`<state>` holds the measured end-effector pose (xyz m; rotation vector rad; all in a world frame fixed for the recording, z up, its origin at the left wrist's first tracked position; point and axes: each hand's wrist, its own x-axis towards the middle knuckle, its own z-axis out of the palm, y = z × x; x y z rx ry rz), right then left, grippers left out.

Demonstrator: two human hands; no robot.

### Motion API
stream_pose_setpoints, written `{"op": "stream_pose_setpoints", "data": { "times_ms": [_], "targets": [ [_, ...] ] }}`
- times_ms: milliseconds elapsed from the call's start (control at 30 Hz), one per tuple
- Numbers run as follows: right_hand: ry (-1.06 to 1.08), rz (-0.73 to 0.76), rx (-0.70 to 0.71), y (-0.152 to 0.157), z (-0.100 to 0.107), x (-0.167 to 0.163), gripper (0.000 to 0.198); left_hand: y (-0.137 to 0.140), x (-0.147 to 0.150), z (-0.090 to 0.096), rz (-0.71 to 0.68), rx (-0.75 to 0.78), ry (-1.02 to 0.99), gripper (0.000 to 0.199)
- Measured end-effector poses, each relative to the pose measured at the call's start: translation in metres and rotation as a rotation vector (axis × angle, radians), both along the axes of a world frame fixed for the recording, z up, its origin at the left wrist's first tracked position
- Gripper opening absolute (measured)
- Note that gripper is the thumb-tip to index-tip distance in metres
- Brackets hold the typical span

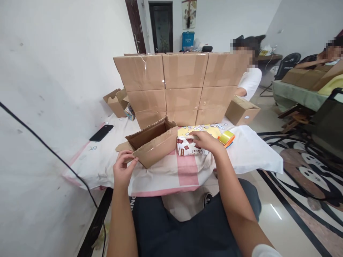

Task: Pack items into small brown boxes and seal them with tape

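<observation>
An open cardboard box (pixel 158 147) stands at an angle on the cloth-covered table, its inside partly visible and looking bare. At its near left corner, my left hand (pixel 123 167) pinches the cardboard edge between thumb and fingers. My right hand (pixel 205 141) is on a white packet with brown squares (pixel 184 147), lying just right of the box, with fingers curled over its top. Part of the printed lettering, "Meal", shows below the hand. A yellow patterned sheet or bag (pixel 184 131) lies behind the packet. Beside my right wrist is a yellow and orange roll (pixel 227 137).
Stacked closed cartons (pixel 184 71) form a wall behind the box. A black phone (pixel 101 133) lies at the left, near an open carton (pixel 115 103). Another carton (pixel 242 110) stands at the right, with a person (pixel 250 84) behind it. Small stickers lie scattered on the table.
</observation>
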<state>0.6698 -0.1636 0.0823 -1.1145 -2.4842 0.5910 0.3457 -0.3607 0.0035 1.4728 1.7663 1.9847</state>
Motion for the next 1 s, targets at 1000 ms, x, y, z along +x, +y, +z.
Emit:
{"op": "stream_pose_setpoints", "data": {
  "times_ms": [1000],
  "targets": [
    [0.927, -0.022, 0.495, -0.102, 0.104, 0.022, 0.013, 0.002, 0.041, 0.011, -0.380, 0.094, 0.096, 0.007]
  ]
}}
